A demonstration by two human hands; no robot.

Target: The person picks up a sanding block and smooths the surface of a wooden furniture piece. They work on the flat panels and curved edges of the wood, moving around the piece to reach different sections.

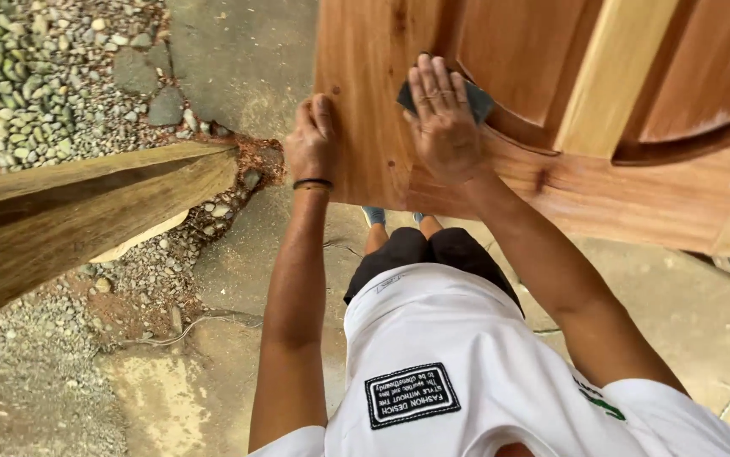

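1. Nearest the camera was the person's white shirt (467,364) with a black patch on it, and below it dark shorts (433,254) and feet on the concrete floor (238,51).
2. The right hand (443,127) lay flat, fingers spread and together with the palm pressing a dark sanding pad (473,100) onto the wooden door (551,178). It was not clenched; the pad was pinned under the fingers, with one corner showing beyond them.
3. The pad sat on the door's flat frame, just beside the curved groove of a raised panel, near the door's left edge.
4. The left hand (310,140), a dark band at its wrist, curled over the door's left edge and gripped it.
5. As for progress, the wood around the pad looked smooth and warm in colour, with a paler upright strip (615,76) further right. How much had been sanded could not be told from the surface; no clear line divided worked wood from unworked.
6. To the left lay a rough timber beam (69,220) over gravel (35,76).
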